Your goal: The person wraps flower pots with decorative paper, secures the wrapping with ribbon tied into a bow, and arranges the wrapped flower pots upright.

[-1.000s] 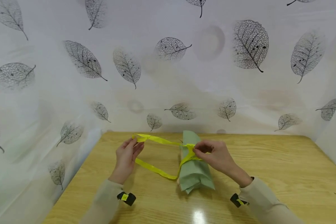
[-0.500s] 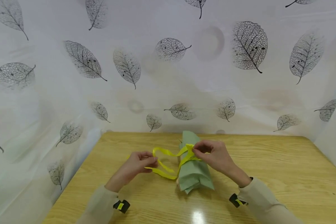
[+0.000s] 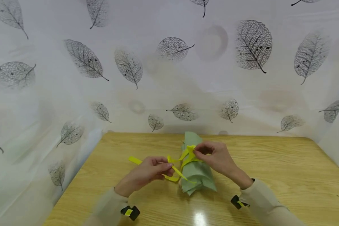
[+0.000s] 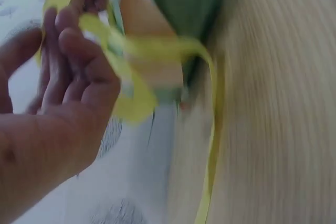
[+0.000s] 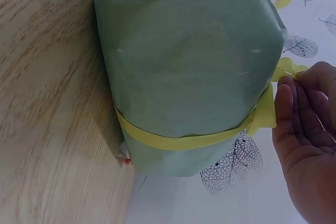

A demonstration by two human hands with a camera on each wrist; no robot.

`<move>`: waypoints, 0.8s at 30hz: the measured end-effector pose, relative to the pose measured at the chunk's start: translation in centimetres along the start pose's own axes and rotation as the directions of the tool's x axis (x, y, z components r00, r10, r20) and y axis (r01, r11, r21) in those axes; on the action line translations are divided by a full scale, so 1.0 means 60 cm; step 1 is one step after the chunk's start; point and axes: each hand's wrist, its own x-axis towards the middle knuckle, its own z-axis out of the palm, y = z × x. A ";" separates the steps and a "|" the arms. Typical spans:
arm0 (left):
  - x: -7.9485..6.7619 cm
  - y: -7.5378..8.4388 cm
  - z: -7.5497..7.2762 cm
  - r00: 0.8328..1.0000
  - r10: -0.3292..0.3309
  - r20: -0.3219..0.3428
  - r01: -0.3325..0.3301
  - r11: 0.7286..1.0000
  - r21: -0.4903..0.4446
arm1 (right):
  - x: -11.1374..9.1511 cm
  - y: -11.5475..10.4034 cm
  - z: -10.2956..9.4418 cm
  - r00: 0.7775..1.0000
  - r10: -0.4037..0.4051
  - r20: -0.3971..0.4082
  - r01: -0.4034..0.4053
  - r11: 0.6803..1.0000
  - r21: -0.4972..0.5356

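A bundle wrapped in green paper (image 3: 196,177) lies on the table, with a yellow ribbon (image 5: 178,142) passed around its middle. Where the ribbon crosses on top, my right hand (image 3: 218,159) pinches a gathered bit of it between thumb and fingertips. To the left of the bundle, my left hand (image 3: 149,172) holds the loose ribbon between thumb and fingers; one end sticks out to the left and another strand hangs across the bundle's near end. In the left wrist view, a tan panel (image 4: 149,35) shows on the side of the green wrapping (image 4: 191,3).
The bundle rests on a wood-grain table (image 3: 285,175). Behind and at the sides hangs a pale sheet (image 3: 169,84) printed with dark leaf skeletons. By the bundle's far end in the right wrist view, a small reddish bit (image 5: 126,160) pokes out near the table.
My left hand has moved right and down towards the bundle, and the wide ribbon loop it was stretching has collapsed into slack strands. My right hand keeps its pinch on the ribbon in the same place.
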 end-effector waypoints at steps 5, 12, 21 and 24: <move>0.021 0.001 0.038 0.996 -0.009 -0.091 -0.010 0.978 -0.207 | 0.002 -0.006 -0.002 1.000 0.002 -0.003 -0.002 1.000 -0.002; 0.042 -0.005 0.074 0.975 -0.051 -0.218 -0.007 0.967 -0.256 | 0.002 -0.008 -0.001 1.000 -0.005 0.010 0.005 1.000 -0.023; 0.049 0.000 0.097 0.962 -0.136 -0.235 0.026 0.908 -0.418 | 0.002 0.008 0.006 0.985 -0.171 -0.010 0.170 0.983 -0.071; 0.049 0.001 0.101 0.965 -0.141 -0.223 0.030 0.897 -0.441 | 0.004 0.013 0.009 0.966 -0.258 -0.027 0.254 0.960 -0.115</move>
